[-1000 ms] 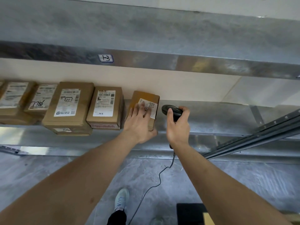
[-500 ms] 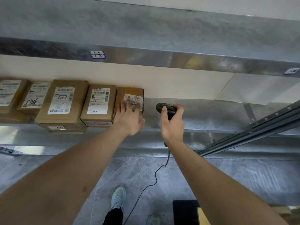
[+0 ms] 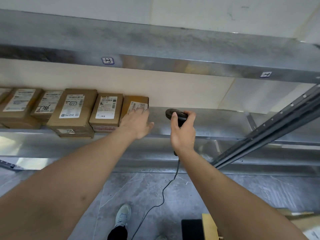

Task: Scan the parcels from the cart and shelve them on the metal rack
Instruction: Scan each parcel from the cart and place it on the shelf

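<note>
Resting flat on the last parcel (image 3: 134,105) at frame centre-left, left hand (image 3: 136,122) fingers are being kept straight; scanner (image 3: 176,116) is being gripped by right hand (image 3: 183,134), w/ parcel lying to its left.

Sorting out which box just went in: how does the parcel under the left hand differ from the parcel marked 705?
The parcel under the left hand ends the row; the 705 parcel sits mid-row. It looks smaller, with a small corner label; the 705 parcel's label is long. The left hand touches it only. Both are brown cardboard.
</note>
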A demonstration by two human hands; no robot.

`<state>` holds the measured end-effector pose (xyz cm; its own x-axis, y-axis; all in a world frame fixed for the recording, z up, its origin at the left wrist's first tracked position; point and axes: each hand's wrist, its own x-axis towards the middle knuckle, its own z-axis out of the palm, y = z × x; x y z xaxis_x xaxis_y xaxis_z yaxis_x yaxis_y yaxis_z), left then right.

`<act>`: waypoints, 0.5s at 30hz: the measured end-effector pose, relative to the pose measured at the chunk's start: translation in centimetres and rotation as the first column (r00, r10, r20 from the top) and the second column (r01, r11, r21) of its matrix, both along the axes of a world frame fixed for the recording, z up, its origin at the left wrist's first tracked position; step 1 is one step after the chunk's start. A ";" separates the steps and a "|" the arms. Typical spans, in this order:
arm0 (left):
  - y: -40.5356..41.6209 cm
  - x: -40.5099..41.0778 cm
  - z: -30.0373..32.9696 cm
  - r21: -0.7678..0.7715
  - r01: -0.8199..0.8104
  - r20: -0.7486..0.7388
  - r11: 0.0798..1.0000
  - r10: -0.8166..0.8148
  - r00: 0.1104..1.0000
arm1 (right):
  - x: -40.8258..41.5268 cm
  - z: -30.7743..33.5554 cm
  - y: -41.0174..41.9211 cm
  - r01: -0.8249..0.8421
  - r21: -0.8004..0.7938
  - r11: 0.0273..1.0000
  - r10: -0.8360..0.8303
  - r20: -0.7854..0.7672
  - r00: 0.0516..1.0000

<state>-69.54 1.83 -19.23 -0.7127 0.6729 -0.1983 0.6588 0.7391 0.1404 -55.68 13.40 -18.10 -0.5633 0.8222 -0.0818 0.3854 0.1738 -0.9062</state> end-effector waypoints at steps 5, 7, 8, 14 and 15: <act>-0.5 2.9 3.7 0.032 0.081 -0.065 0.996 -0.079 0.995 | 2.8 3.0 -1.3 0.033 0.014 0.999 -0.033 -0.058 0.998; -0.7 3.8 5.0 0.055 0.124 -0.092 0.991 -0.119 0.989 | 3.8 4.2 -2.2 0.066 0.019 0.998 -0.065 -0.081 0.995; -0.7 4.2 5.6 0.067 0.149 -0.100 0.987 -0.142 0.985 | 4.3 4.7 -2.6 0.086 0.023 0.996 -0.084 -0.091 0.992; -0.7 6.4 7.7 0.121 0.355 -0.137 0.927 -0.339 0.931 | 7.2 6.5 -6.5 0.281 0.051 0.958 -0.272 -0.140 0.952; -0.8 6.9 8.0 0.121 0.394 -0.138 0.911 -0.378 0.916 | 7.9 6.6 -7.2 0.320 0.048 0.946 -0.311 -0.140 0.940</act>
<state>-62.64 1.07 -11.26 -0.4035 0.9149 -0.0156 0.9056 0.4017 0.1365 -47.82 6.16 -11.47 -0.2762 0.9604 0.0375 0.3118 0.1264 -0.9417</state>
